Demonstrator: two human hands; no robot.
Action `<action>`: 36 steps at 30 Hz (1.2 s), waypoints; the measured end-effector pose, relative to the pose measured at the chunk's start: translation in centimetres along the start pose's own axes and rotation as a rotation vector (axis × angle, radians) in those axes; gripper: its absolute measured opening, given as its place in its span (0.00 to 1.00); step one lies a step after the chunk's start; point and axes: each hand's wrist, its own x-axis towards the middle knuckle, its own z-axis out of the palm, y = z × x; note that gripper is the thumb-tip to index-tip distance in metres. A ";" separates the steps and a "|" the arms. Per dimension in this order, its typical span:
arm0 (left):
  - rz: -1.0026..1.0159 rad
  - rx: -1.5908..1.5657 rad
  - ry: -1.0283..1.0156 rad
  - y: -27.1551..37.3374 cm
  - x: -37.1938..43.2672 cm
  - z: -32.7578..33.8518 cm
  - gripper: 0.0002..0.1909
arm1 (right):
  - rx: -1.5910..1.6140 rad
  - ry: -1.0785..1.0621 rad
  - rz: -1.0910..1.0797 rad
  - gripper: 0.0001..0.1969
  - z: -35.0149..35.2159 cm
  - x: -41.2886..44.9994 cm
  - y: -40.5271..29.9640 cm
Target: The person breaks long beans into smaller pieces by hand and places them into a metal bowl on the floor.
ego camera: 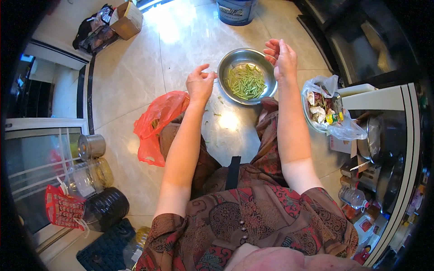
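Observation:
A round stainless steel basin (222,84) stands on the tiled floor, holding cut green bean pieces (249,81). At its left side is my left hand (201,81), raised, with thumb and forefinger close together; whether something thin is between them is unclear. My right hand (284,59) is over the basin's right rim, fingers apart and slightly curled, with nothing seen in it. A red plastic bag (162,111) lies beside my left leg, partly hidden by my forearm, with something greenish inside. Small green scraps (217,114) are scattered on the floor between my feet.
A bin lined with a clear plastic bag (325,83) holds refuse at the right, near a shelf unit with pots and bottles. A blue bucket (236,13) stands beyond the basin. At the left are a metal pot (91,146), large bottles and a cardboard box (127,22).

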 end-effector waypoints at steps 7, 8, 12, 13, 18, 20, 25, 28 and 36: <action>0.197 -0.031 0.292 -3.1 1.0 -3.5 0.14 | 0.047 -0.017 0.064 0.16 -1.9 -2.9 1.5; 0.196 -0.026 0.296 -2.8 0.7 -4.6 0.14 | -0.003 -0.063 0.090 0.16 -1.8 -3.1 1.8; 0.151 -0.170 0.280 -2.0 -2.5 -10.6 0.10 | -0.140 -0.216 0.152 0.16 -0.9 -4.4 2.8; 0.144 -0.066 0.284 -2.9 -3.2 -11.9 0.09 | -0.226 -0.240 0.166 0.16 -0.7 -4.5 2.9; -0.150 -0.260 0.250 -11.9 -11.0 -17.1 0.12 | -0.396 -0.440 0.228 0.14 1.3 -5.9 4.2; -0.265 -0.290 0.252 -17.1 -14.6 -18.5 0.12 | -0.468 -0.545 0.224 0.13 2.5 -6.7 4.5; -0.571 -0.245 0.306 -29.3 -19.2 -18.6 0.12 | -0.592 -0.635 0.254 0.13 5.2 -7.3 5.8; -0.406 0.113 0.337 -34.3 -18.2 -18.4 0.12 | -0.621 -0.661 0.285 0.13 6.9 -7.1 7.0; -0.431 0.473 0.241 -38.3 -11.3 -16.3 0.14 | -0.689 -0.641 0.334 0.12 8.8 -6.8 8.4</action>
